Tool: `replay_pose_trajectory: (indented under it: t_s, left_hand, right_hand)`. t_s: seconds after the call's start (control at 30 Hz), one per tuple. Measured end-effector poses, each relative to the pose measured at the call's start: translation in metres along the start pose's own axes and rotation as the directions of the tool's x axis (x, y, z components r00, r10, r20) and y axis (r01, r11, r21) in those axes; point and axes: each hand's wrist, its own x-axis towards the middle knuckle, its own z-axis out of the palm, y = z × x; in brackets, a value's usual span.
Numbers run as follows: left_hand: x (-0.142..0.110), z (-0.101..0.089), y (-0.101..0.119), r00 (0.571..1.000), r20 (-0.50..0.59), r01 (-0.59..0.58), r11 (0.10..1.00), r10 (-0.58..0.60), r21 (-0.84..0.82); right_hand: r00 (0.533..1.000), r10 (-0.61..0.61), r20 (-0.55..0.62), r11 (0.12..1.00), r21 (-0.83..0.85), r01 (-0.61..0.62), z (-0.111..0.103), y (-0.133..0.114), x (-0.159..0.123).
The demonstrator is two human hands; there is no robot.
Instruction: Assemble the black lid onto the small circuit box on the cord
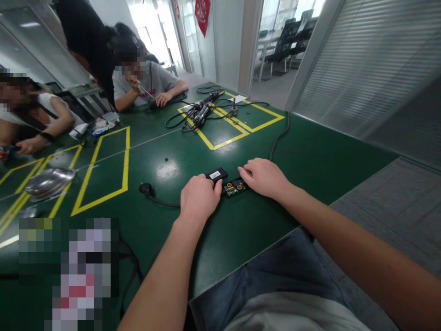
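Observation:
A black power adapter [235, 187] lies opened in front of me, its circuit board with copper-coloured coils exposed. My left hand [200, 195] is closed at the adapter's left end, thumb beside the board; its other fingers are largely hidden. Right behind it is a black cover [217, 174] with a white label, touching or very near my left fingers. My right hand [264, 178] bends its fingers over the adapter's right end and hides that part. From under my left hand a cord runs left to a black plug [146, 189].
Black electric screwdrivers [203, 112] with tangled cables lie farther back by yellow tape rectangles on the green table [330, 138]. A cable [280, 133] runs back from my right hand. A shiny metal bowl [48, 183] is at left. Other people sit across the table.

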Motion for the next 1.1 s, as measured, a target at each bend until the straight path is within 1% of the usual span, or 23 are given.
replay_pose_trajectory:
  t_s: [0.2, 0.23, 0.33, 0.37, 0.4, 0.5, 0.57, 0.67, 0.73, 0.8, 0.87, 0.93, 1.0, 1.1]
  left_hand:
    - [-0.001, 0.003, -0.001, 0.999, -0.024, 0.021, 1.0, -0.022, -0.021]
    - [-0.001, 0.004, -0.001, 0.998, -0.051, 0.027, 0.999, -0.028, -0.033]
    - [0.0, 0.007, -0.003, 0.981, -0.185, 0.033, 0.993, -0.054, -0.112]
    - [0.001, 0.008, -0.004, 0.975, -0.215, 0.027, 0.988, -0.06, -0.152]
    - [0.002, 0.009, -0.005, 0.973, -0.223, 0.02, 0.981, -0.065, -0.195]
    - [0.005, 0.011, -0.007, 0.986, -0.156, 0.011, 0.954, -0.06, -0.298]
    - [0.005, 0.011, -0.008, 0.99, -0.135, 0.004, 0.949, -0.049, -0.315]
    - [0.004, 0.011, -0.008, 0.978, -0.208, -0.069, 0.944, 0.001, -0.324]
    - [0.003, 0.011, -0.007, 0.964, -0.258, -0.158, 0.923, 0.067, -0.351]
    - [0.001, 0.011, -0.006, 0.952, -0.254, -0.259, 0.891, 0.171, -0.372]
    - [-0.001, 0.011, -0.006, 0.939, -0.205, -0.337, 0.859, 0.276, -0.385]
    - [-0.002, 0.011, -0.005, 0.932, -0.155, -0.363, 0.843, 0.328, -0.398]
    - [-0.002, 0.01, -0.005, 0.935, -0.13, -0.354, 0.841, 0.33, -0.409]
    - [-0.002, 0.009, -0.005, 0.938, -0.127, -0.346, 0.842, 0.323, -0.414]
  right_hand:
    - [1.0, 0.009, 0.008, 1.0, 0.007, -0.009, -0.002, -0.001, 0.0]
    - [1.0, 0.01, 0.008, 1.0, 0.009, -0.01, -0.002, -0.001, 0.0]
    - [1.0, 0.013, 0.008, 1.0, 0.017, -0.014, -0.003, -0.002, -0.001]
    - [1.0, 0.014, 0.006, 1.0, 0.021, -0.014, -0.003, -0.002, -0.001]
    - [1.0, 0.015, 0.004, 1.0, 0.025, -0.015, -0.003, -0.002, -0.001]
    - [1.0, 0.016, -0.004, 0.999, 0.04, -0.016, -0.003, -0.002, -0.001]
    - [1.0, 0.017, -0.006, 0.999, 0.046, -0.016, -0.003, -0.001, -0.001]
    - [1.0, 0.02, -0.002, 0.999, 0.049, -0.02, -0.001, 0.0, -0.001]
    - [1.0, 0.028, 0.002, 0.998, 0.051, -0.028, -0.001, 0.0, -0.001]
    - [0.999, 0.038, 0.002, 0.998, 0.055, -0.038, 0.0, 0.001, -0.001]
    - [0.999, 0.042, 0.0, 0.997, 0.061, -0.042, 0.0, 0.001, -0.001]
    - [0.999, 0.04, -0.001, 0.997, 0.066, -0.04, -0.001, 0.001, -0.001]
    - [0.999, 0.038, -0.003, 0.997, 0.068, -0.038, -0.001, 0.001, -0.001]
    - [0.999, 0.036, -0.008, 0.997, 0.067, -0.035, 0.0, 0.001, -0.001]
